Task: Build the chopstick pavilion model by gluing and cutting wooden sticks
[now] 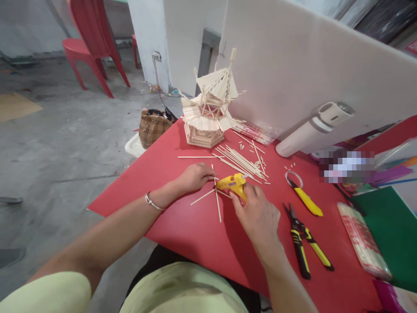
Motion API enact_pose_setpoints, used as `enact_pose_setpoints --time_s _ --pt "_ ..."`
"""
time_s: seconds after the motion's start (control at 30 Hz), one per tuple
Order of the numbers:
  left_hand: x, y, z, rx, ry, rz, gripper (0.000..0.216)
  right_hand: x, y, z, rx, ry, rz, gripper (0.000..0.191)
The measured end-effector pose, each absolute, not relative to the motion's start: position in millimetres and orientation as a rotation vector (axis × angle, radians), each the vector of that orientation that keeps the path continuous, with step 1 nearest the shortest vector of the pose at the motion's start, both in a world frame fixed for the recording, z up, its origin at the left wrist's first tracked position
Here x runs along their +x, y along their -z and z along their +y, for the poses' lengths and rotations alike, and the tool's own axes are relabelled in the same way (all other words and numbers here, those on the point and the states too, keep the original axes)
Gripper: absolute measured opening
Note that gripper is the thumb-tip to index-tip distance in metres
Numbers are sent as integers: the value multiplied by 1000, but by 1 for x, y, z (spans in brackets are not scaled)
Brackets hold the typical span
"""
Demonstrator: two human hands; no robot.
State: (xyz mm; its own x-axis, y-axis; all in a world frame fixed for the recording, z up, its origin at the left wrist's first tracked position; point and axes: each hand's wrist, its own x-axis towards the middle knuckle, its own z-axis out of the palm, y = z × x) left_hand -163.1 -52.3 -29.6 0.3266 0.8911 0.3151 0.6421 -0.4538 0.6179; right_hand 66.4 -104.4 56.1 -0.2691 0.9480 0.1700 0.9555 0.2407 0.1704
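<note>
My right hand (257, 213) is wrapped round the handle of a yellow glue gun (232, 180), its nozzle pointing left at the middle of a star of thin wooden sticks (218, 206) on the red table. My left hand (198, 177) is closed in a pinch at the upper end of that star, fingertips on one of its sticks. The nozzle tip is close to where the sticks cross; whether it touches them I cannot tell. Beyond lies a row of loose wooden sticks (243, 163). Behind them stands a pagoda-like model (208, 104) built of similar sticks.
On the right lie black-and-yellow shears (299, 239), a yellow-handled cutter (308, 200) and a packet of sticks (363, 241). A white tumbler (309, 130) leans near the white board (293, 65). A plaid bag (154, 128) and red chair (93, 48) are off the table's left.
</note>
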Motion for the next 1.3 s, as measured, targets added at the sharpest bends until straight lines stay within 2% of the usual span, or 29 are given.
enact_pose_setpoints --time_s 1.3 --pt "-164 28 -53 2243 -879 1347 21 68 -59 -106 -1889 337 -2432 37"
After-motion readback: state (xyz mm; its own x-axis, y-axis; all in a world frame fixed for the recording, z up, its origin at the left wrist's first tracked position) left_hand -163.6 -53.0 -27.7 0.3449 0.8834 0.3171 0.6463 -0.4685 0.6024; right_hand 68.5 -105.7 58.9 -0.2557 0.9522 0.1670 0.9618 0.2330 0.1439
